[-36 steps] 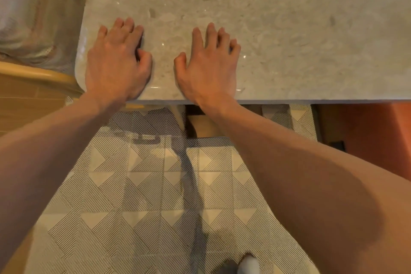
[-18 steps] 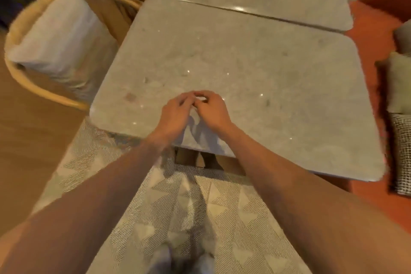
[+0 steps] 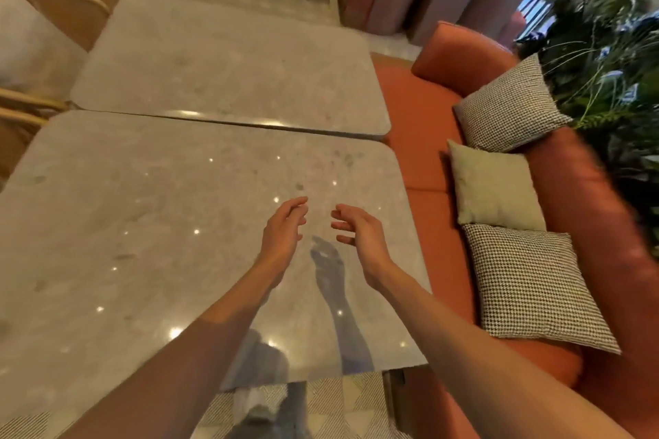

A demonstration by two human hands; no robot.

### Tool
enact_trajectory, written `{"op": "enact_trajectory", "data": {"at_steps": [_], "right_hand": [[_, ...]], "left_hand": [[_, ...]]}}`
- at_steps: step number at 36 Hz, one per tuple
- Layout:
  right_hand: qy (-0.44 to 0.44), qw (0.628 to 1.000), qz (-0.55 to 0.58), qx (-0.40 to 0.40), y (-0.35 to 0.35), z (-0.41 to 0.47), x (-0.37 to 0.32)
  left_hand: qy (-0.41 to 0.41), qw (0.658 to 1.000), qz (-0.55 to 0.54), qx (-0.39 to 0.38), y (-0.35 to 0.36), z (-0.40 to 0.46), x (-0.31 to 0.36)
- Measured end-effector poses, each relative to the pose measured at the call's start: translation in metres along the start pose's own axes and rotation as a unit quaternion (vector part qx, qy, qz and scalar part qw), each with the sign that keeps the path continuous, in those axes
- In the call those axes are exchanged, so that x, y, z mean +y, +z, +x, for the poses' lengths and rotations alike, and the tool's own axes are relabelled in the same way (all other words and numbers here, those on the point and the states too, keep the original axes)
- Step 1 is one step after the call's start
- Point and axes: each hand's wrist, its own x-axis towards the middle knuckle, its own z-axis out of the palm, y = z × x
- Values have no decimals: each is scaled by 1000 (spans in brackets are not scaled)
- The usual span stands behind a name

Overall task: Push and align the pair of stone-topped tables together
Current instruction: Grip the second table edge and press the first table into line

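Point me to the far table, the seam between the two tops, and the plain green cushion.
far table (image 3: 228, 64), head view: bare middle of its stone top.
seam (image 3: 249, 125), head view: dark line where both tops meet.
plain green cushion (image 3: 495, 185), head view: centre of its face.

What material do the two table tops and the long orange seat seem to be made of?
Near table top: looks like polished pale grey stone, perhaps marble; mottled veining and sharp light glints suggest it. Far table top: same mottled stone, with a glossy edge. Orange seat: smooth, faintly shiny covering, possibly leather or an imitation; the picture cannot settle which.
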Motion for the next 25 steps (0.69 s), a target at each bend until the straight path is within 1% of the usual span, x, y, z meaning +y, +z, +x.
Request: {"op": "enact_trajectory", "data": {"at_steps": [3,7,9,15,16,17,19,20,21,25], "right_hand": [[3,1000,-6,-3,-22,26,-12],[8,999,-30,-30,-46,58,-23],[8,998,-43,-49,-55,77,-26],[17,990,-57,-131,-66,131,-29],[18,986,-62,-156,-66,143,-30],[21,985,-57,-162,-64,149,-32],[32,978,-57,-197,-63,159,-32],[30,976,-53,-209,-62,162,-33],[39,969,-62,-238,-63,164,-31],[62,952,-75,-291,-61,162,-28]], "left_hand": [[-15,1000,-1,1,21,20,12],[-16,1000,-3,19,42,44,24],[-7,999,-3,39,51,56,26],[-25,993,-32,115,71,76,20],[-24,988,-46,144,77,79,17],[-28,985,-57,164,79,81,16],[-34,971,-91,218,88,75,13],[-38,968,-100,228,92,74,12],[-48,959,-111,255,98,66,7],[-67,930,-156,325,113,37,-7]]}}
